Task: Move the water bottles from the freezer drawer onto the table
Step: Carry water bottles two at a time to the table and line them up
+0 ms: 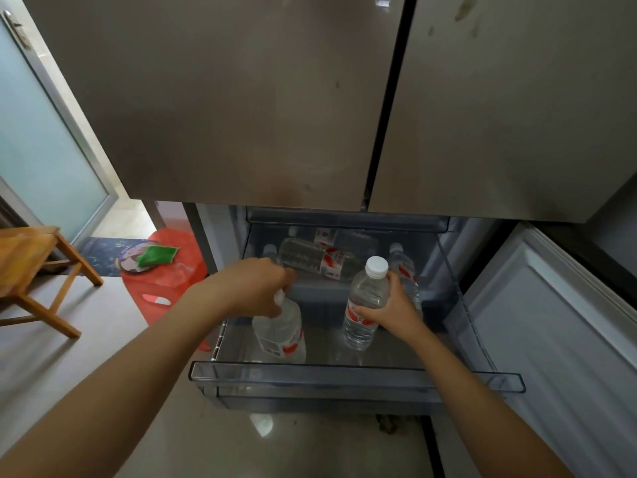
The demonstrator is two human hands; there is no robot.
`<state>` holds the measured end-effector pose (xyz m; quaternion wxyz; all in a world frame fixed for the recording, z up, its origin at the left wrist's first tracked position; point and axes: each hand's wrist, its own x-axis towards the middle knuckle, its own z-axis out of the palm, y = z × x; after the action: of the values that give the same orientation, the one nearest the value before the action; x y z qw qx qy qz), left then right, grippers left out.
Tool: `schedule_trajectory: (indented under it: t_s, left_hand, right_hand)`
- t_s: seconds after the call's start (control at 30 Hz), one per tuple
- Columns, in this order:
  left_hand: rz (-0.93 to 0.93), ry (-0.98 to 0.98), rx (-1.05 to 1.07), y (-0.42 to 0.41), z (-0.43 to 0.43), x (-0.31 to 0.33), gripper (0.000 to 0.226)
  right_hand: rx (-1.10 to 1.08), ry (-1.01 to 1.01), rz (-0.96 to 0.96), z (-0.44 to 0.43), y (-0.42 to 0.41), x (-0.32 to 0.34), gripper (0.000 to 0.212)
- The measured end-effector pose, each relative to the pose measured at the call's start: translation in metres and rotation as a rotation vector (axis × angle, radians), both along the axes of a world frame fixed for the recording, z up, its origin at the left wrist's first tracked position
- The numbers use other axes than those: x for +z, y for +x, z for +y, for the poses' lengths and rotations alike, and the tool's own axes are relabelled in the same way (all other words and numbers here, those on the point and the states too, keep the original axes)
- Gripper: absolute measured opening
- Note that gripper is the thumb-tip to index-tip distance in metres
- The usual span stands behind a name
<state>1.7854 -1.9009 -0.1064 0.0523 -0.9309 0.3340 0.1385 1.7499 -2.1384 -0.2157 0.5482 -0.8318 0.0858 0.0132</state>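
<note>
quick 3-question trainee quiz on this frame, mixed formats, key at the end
1. True or false: the left hand and right hand each grip a bottle at the open freezer drawer.
2. The left bottle is gripped at its: A) top B) base C) label.
3. Fill in: the right bottle has a ____ cap.
Key: 1 true; 2 A; 3 white.

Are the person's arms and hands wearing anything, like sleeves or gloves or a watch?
No. The left hand and the right hand are bare, with no gloves, and no ring or watch shows. The left forearm and the right forearm are bare too, with no sleeve as far as the picture reaches. No bands or markings show on them.
</note>
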Motion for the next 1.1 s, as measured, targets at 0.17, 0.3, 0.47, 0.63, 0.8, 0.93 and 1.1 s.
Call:
schedule_trajectory:
  t_s: [0.17,0.3,0.47,0.63,0.8,0.93,1.1]
  left_hand:
    - [0.020,-0.677,0.270,-0.035,0.007,-0.060,0.056]
    - [0.005,-1.067,0.683,-0.059,-0.003,-0.090,0.095]
    - [-0.005,-0.868,0.800,-0.077,-0.016,-0.097,0.119]
    - [-0.033,-0.781,0.900,-0.074,-0.023,-0.101,0.081]
    - [-0.065,-0.877,0.856,-0.079,-0.020,-0.104,0.063]
    - [-0.042,-0.988,0.857,-0.077,-0.015,-0.098,0.068]
    - [-0.046,-1.088,0.772,-0.065,-0.007,-0.073,0.071]
  right_hand:
    - [-0.002,-0.024,0.001,0.000,0.001,-0.003,0.082]
    - [0.000,-0.019,0.002,0.001,-0.001,-0.003,0.080]
    - [-0.015,-0.019,0.006,0.002,0.000,-0.004,0.080]
    - [-0.023,-0.018,0.006,0.001,-0.001,-0.006,0.080]
    - [-0.034,-0.021,0.026,0.001,0.000,-0.003,0.084]
    - [-0.033,-0.049,0.032,0.003,0.000,0.000,0.083]
    - [-0.026,-0.122,0.027,0.010,-0.006,0.017,0.069]
